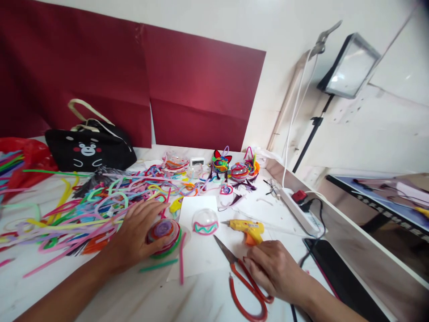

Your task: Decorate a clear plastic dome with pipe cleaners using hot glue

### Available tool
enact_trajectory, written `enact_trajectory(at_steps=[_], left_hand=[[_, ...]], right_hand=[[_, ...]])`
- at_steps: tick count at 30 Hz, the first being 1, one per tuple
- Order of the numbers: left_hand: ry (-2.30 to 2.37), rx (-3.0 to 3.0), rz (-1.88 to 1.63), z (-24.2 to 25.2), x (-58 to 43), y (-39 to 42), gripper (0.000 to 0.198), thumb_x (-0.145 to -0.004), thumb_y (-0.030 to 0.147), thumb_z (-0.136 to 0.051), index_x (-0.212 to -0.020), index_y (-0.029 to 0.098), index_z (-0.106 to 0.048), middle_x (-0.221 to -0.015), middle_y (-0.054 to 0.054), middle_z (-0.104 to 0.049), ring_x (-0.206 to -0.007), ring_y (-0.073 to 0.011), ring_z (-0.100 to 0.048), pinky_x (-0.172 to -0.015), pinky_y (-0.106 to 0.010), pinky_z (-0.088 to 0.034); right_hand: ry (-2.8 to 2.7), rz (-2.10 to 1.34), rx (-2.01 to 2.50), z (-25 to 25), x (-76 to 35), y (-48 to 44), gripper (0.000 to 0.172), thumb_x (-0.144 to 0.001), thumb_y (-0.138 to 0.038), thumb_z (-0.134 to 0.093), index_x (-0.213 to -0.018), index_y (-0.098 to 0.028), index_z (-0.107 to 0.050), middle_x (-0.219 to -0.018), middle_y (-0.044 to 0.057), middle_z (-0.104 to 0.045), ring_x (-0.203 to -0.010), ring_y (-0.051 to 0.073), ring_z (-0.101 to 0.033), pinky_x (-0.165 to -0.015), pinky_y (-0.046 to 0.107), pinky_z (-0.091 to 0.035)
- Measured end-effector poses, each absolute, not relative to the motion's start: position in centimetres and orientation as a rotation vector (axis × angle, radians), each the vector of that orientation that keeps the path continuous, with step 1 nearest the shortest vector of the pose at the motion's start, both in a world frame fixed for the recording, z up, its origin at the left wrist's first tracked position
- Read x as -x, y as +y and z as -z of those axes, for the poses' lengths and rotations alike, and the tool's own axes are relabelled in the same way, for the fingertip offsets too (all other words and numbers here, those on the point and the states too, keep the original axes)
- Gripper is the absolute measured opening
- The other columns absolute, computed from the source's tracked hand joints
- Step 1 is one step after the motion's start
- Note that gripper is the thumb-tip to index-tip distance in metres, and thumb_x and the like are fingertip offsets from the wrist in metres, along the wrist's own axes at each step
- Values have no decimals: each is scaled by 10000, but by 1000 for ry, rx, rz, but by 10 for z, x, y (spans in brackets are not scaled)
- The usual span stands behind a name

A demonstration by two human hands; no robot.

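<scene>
My left hand (pixel 139 235) is around a dome (pixel 163 230) covered in coiled pipe cleaners, purple at the top and green at the rim. Its thumb lies across the front, and the fingers reach along the far side. My right hand (pixel 276 270) is curled on the table beside orange-handled scissors (pixel 250 286); whatever its fingers hold is hidden. Just beyond it lies a yellow hot glue gun (pixel 246 227). On a white sheet (pixel 197 257) sits a clear dome (pixel 205 220) with pink and teal wavy trim. Pink (pixel 182 259) and green (pixel 158 265) pipe-cleaner pieces lie nearby.
A heap of pipe cleaners (pixel 110 192) spreads across the left. Behind stand a black bag (pixel 90 150), a small clock (pixel 197 162) and decorated balls (pixel 221 164). A power strip (pixel 300 212) and a black phone (pixel 342 277) lie along the raised right edge.
</scene>
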State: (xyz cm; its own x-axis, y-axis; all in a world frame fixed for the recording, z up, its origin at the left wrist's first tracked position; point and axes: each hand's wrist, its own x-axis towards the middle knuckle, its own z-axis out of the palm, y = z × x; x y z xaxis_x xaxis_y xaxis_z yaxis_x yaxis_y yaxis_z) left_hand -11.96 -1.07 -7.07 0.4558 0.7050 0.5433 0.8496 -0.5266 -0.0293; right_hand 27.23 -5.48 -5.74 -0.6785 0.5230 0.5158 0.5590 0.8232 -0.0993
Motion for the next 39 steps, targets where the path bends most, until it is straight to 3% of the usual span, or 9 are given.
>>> enact_trajectory(at_steps=[8, 18, 28, 39], left_hand=[[-1448, 2459, 732, 67, 113, -15, 678, -808, 593, -609, -1374, 239, -489, -1390, -109, -585, -1371, -365, -430, -1198, -549, -145], [-1468, 2525, 565, 68, 117, -16, 767, -778, 596, -642, -1426, 222, -469, -1415, -136, -573, -1359, -387, -454, -1174, -613, -194], [-1536, 2461, 705, 77, 109, -19, 705, -731, 607, -640, -1342, 272, -530, -1344, -110, -636, -1318, -376, -503, -1197, -567, -162], [-1558, 2466, 640, 78, 112, -21, 845, -638, 623, -710, -1386, 290, -497, -1376, -125, -613, -1333, -393, -490, -1190, -573, -178]], right_hand=[[-2387, 140, 660, 45, -270, -62, 207, -951, -107, -422, -786, -191, -514, -588, -9, -521, -502, 141, -412, -526, 300, -328], [-2289, 202, 587, 42, -272, -67, 153, -923, -76, -448, -852, -203, -495, -583, -23, -492, -514, 147, -359, -531, 302, -311], [-2267, 269, 576, 36, -269, -67, 174, -941, -94, -424, -832, -197, -510, -552, -27, -484, -472, 138, -356, -523, 300, -321], [-2285, 260, 574, 37, -270, -69, 123, -923, -91, -467, -877, -176, -543, -559, -19, -507, -470, 146, -394, -529, 309, -338]])
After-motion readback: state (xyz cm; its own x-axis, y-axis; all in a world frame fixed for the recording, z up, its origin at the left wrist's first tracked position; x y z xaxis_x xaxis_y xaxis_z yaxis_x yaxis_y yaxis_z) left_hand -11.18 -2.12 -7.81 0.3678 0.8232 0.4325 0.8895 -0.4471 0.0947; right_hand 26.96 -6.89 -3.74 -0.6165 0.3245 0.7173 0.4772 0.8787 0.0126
